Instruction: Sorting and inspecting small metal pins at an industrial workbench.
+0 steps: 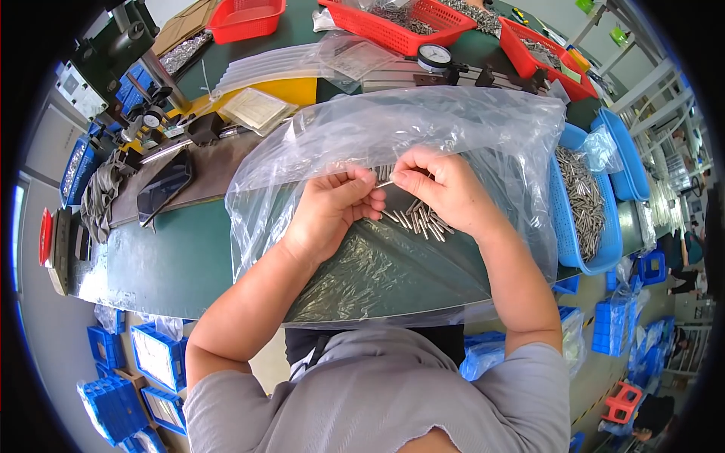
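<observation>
1. Near edge of the bench. A clear plastic bag is spread across the middle, its nearer part reaching this edge, its farther part raised in loose folds beyond the hands.

2. Loose pins. Short, slender metal pieces lie in a scattered heap set back from the near edge, mostly on the near side of the right hand; more show in a row just behind the fingertips.

3. Left hand. Thumb and forefinger are almost together at one end of a metal pin; the remaining fingers curl loosely below. Whether they grip that end or merely steady it cannot be told.

4. Right hand. Thumb and forefinger are pinched on the other end of the metal pin, which is thus held between the two hands, over the middle of the bench. The step in hand appears to be the handling of a single piece; the next move would call for a light, steady pinch, the piece being thin and smooth.

5. Toward the right edge: a blue basket filled with similar pieces. Toward the left edge: a dark phone.

6. Toward the far edge: a round dial gauge and, at the far left, a red tray.
</observation>
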### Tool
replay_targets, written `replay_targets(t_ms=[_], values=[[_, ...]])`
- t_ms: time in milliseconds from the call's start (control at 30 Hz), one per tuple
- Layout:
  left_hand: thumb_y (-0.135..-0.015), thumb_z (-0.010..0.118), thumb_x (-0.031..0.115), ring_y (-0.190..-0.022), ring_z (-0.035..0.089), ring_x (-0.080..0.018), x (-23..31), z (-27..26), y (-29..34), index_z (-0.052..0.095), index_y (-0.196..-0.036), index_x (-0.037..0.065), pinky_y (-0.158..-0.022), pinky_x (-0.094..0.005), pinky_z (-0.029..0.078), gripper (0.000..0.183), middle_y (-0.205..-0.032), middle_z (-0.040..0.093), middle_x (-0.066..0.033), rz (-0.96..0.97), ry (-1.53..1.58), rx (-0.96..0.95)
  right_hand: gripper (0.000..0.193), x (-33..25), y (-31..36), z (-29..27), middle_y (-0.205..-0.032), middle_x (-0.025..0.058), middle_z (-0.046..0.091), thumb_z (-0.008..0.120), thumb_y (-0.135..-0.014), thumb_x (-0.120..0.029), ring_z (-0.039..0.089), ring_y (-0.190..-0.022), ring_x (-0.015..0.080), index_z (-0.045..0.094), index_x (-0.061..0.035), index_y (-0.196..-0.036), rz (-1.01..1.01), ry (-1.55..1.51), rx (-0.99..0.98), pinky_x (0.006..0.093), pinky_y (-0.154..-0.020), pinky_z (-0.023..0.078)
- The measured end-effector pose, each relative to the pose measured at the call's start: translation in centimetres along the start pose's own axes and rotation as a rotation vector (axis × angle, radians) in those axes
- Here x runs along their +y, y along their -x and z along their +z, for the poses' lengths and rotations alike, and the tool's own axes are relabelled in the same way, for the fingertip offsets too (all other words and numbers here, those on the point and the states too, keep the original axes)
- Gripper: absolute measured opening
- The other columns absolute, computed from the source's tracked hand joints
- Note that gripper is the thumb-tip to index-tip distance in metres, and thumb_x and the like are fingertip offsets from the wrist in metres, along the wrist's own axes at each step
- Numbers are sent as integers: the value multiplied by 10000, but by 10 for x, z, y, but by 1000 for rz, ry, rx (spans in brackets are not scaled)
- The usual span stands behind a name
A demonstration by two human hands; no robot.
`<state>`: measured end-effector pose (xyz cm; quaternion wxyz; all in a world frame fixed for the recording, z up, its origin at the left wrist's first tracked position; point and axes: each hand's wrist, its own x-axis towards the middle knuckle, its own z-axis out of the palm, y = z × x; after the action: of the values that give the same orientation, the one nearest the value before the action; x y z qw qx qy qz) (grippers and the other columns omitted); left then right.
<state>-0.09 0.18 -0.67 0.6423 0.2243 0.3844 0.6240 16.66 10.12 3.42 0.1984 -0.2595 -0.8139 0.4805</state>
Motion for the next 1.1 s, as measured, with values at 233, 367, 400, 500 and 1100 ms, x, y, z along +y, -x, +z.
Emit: replay_targets(t_ms=[233,367,400,500,1100], values=[[-895,554,98,-726,625,-175,-1,1,1,585,-897,9,-668,-285,526,94,-813,637,-106,15,16,-34,159,0,-1,5,-734,12,564,616,-867,-139,510,-718,76,574,14,-854,-34,61,23,238,-670,430],[-900,535,87,-726,627,-183,-1,0,2,581,-900,-5,-675,-289,529,102,-820,637,-116,10,42,-148,134,12,-5,12,-750,17,593,610,-871,-121,544,-713,75,566,-1,-832,53,-248,-102,234,-686,450],[-901,530,84,-728,628,-185,-1,0,2,580,-901,-7,-677,-290,529,104,-821,637,-119,1,42,-168,125,16,-6,13,-755,17,599,608,-873,-114,551,-712,74,563,-7,-826,68,-350,-123,232,-694,455],[-901,525,83,-726,628,-185,-2,-2,1,581,-905,-8,-679,-290,529,107,-821,637,-119,-8,58,-132,115,9,-5,16,-759,11,599,607,-874,-107,551,-728,75,572,-4,-840,99,-489,-127,230,-703,455],[-869,559,84,-738,615,-201,4,-2,1,591,-922,-28,-686,-309,510,128,-836,632,-129,99,51,74,123,15,-3,-1,-694,-31,495,625,-834,-131,474,-629,70,608,-14,-868,91,-194,-110,222,-568,403]])
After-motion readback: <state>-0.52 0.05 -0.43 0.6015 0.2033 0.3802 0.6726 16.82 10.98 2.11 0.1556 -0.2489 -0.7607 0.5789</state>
